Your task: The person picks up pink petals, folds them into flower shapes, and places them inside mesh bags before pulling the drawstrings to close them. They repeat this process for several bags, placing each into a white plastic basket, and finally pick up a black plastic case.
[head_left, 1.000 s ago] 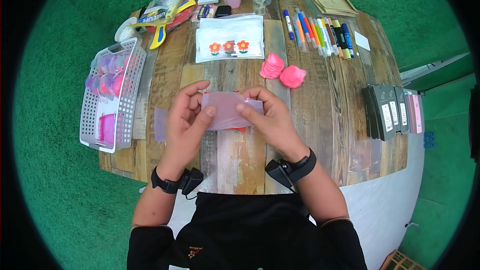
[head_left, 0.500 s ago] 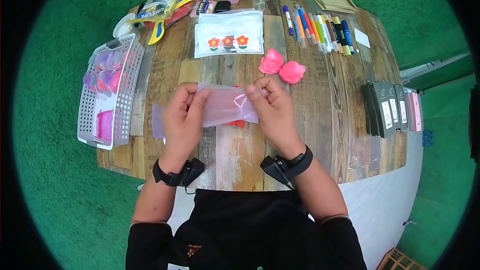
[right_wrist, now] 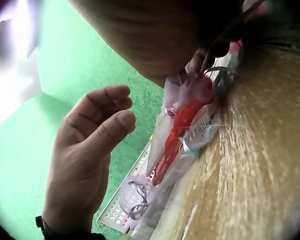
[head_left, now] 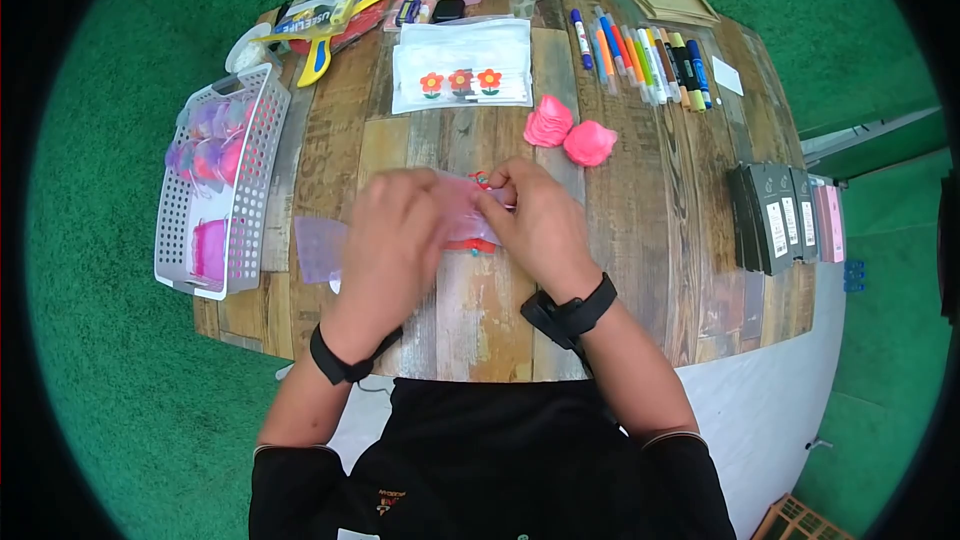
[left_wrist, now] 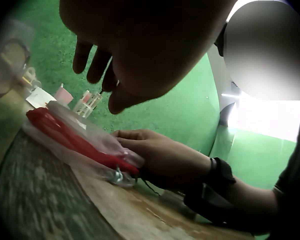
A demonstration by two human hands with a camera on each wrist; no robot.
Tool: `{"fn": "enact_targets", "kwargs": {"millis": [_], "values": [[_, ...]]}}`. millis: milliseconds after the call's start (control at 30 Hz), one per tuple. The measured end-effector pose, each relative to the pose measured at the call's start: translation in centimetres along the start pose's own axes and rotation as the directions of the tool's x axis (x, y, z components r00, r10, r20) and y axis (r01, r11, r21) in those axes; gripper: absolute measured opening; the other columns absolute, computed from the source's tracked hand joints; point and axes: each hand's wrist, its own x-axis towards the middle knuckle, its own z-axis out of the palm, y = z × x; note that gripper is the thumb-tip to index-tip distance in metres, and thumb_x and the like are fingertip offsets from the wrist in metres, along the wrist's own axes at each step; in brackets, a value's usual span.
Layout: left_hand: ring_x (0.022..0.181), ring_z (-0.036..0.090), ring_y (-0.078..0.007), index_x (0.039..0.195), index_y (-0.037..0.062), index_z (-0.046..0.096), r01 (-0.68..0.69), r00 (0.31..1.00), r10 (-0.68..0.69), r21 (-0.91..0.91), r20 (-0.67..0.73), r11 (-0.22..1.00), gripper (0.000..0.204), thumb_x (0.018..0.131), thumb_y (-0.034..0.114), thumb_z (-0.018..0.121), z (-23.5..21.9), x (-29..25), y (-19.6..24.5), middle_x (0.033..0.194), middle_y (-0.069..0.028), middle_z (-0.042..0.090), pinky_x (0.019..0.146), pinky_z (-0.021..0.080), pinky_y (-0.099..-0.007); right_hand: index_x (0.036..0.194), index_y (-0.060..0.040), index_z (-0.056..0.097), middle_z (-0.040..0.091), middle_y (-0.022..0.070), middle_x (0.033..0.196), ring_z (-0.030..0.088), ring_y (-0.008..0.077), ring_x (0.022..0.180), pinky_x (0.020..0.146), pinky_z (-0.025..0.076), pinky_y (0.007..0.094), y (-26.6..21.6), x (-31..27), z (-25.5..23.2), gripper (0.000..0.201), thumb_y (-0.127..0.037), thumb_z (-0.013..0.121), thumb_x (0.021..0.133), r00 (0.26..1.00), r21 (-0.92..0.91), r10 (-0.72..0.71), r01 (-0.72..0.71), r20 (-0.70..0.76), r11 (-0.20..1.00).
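A sheer lilac pouch (head_left: 460, 208) is pinched at its right end by the right hand (head_left: 545, 230), low over the table's middle. In the left wrist view that right hand (left_wrist: 165, 157) has thumb and fingers at the pouch's end. A red item (right_wrist: 182, 120) with a pale blue bow shows along the sheer material; whether it is inside or behind cannot be told. The left hand (head_left: 392, 250) is blurred beside the pouch; in the right wrist view this hand (right_wrist: 87, 150) is off it, fingers loosely curved, holding nothing. Another lilac pouch (head_left: 318, 248) lies left of the hands.
A white perforated basket (head_left: 240, 230) with small pouches stands at the left. Behind the hands lie a flower-print bag (head_left: 460, 60) and two pink petal bundles (head_left: 590, 144). Several markers (head_left: 650, 65) lie back right, with dark boxes (head_left: 765, 220) at the right edge.
The left hand has let go of the pouch's left side and turned palm down. The right hand keeps its pinch, and the pouch has sunk from its spread position, showing more red.
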Motion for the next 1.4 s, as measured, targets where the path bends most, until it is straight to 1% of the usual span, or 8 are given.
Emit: {"fn": "enact_targets", "kwargs": {"millis": [167,367,667,767,867,1067,1267,1400], "values": [[0.122,0.060,-0.0346,0.128,0.0028,0.068,0.000,0.957,0.023,-0.078,0.288,0.997,0.046,0.085,0.012,0.083,0.8,-1.3,0.3,0.129,-0.0119,0.064,0.102,0.053,-0.0441,0.112,-0.0043,0.073,0.069,0.0150,0.116,0.070,0.0337,0.107,0.086,0.058,0.0446,0.6,-0.1,0.7,0.030,-0.021,0.083,0.090,0.987,-0.103,-0.135,0.127,-0.085,0.987],[0.127,0.058,-0.0352,0.130,0.0013,0.068,0.020,0.950,0.029,-0.153,0.310,0.988,0.050,0.085,0.016,0.084,0.1,-1.5,0.0,0.135,-0.0130,0.063,0.105,0.052,-0.0452,0.109,-0.0028,0.074,0.068,0.0158,0.115,0.068,0.0356,0.111,0.090,0.057,0.0446,0.9,-0.3,0.6,0.027,-0.017,0.084,0.088,0.985,-0.144,-0.169,0.170,0.017,0.975],[0.141,0.056,-0.0360,0.155,0.0016,0.049,0.161,0.951,-0.255,-0.422,-0.175,0.892,0.073,0.093,0.018,0.083,-2.1,-1.5,-1.8,0.150,-0.0219,0.057,0.117,0.046,-0.0449,0.106,-0.0012,0.071,0.071,0.0142,0.096,0.069,0.0281,0.085,0.078,0.054,0.0358,-2.3,-1.4,-2.4,0.021,-0.009,0.083,0.091,0.974,0.111,-0.227,0.228,-0.025,0.967],[0.138,0.060,-0.0262,0.158,-0.0004,0.045,0.275,0.950,-0.298,-0.709,0.097,0.649,0.075,0.096,0.016,0.082,-3.3,-1.6,-2.2,0.150,-0.0181,0.059,0.115,0.048,-0.0409,0.105,-0.0012,0.070,0.069,0.0119,0.092,0.067,0.0239,0.083,0.078,0.054,0.0332,-4.4,-2.2,-3.2,0.020,-0.006,0.082,0.090,0.937,0.132,-0.337,0.347,-0.095,0.928],[0.119,0.067,-0.0174,0.147,0.0001,0.057,0.272,0.950,-0.200,-0.949,0.238,0.162,0.055,0.099,0.014,0.080,-2.1,-2.0,-3.7,0.135,-0.0112,0.068,0.103,0.054,-0.0350,0.105,-0.0009,0.070,0.069,0.0098,0.092,0.067,0.0211,0.082,0.078,0.054,0.0324,-5.3,-2.6,-3.5,0.021,-0.007,0.084,0.090,0.935,0.177,-0.342,0.353,-0.090,0.919],[0.098,0.070,-0.0069,0.121,0.0028,0.069,0.344,0.882,-0.347,-0.939,0.320,0.010,0.021,0.103,0.009,0.075,-4.8,-3.0,-5.0,0.108,-0.0011,0.076,0.086,0.056,-0.0257,0.108,0.0004,0.070,0.070,0.0057,0.094,0.065,0.0159,0.082,0.079,0.054,0.0313,-7.1,-3.1,-2.6,0.027,-0.011,0.087,0.090,0.973,0.291,-0.225,0.200,0.055,0.936],[0.090,0.069,-0.0056,0.112,0.0044,0.072,0.286,0.848,-0.527,-0.882,0.052,0.374,0.010,0.103,0.009,0.074,-11.4,-5.5,-9.4,0.102,0.0009,0.075,0.082,0.055,-0.0250,0.132,-0.0007,0.066,0.075,0.0084,0.118,0.068,0.0167,0.099,0.088,0.055,0.0309,-7.9,-1.9,0.7,0.042,-0.010,0.083,0.095,0.964,0.629,-0.254,0.147,0.083,0.764],[0.089,0.068,-0.0061,0.111,0.0043,0.073,0.359,0.721,-0.685,-0.788,-0.106,0.500,0.012,0.105,0.015,0.073,-17.7,-8.8,-16.9,0.099,0.0014,0.074,0.082,0.054,-0.0257,0.137,-0.0011,0.064,0.075,0.0103,0.128,0.069,0.0167,0.106,0.090,0.055,0.0309,-4.9,-1.6,1.3,0.044,-0.008,0.080,0.096,0.959,0.523,-0.169,0.025,0.228,0.852]]}}
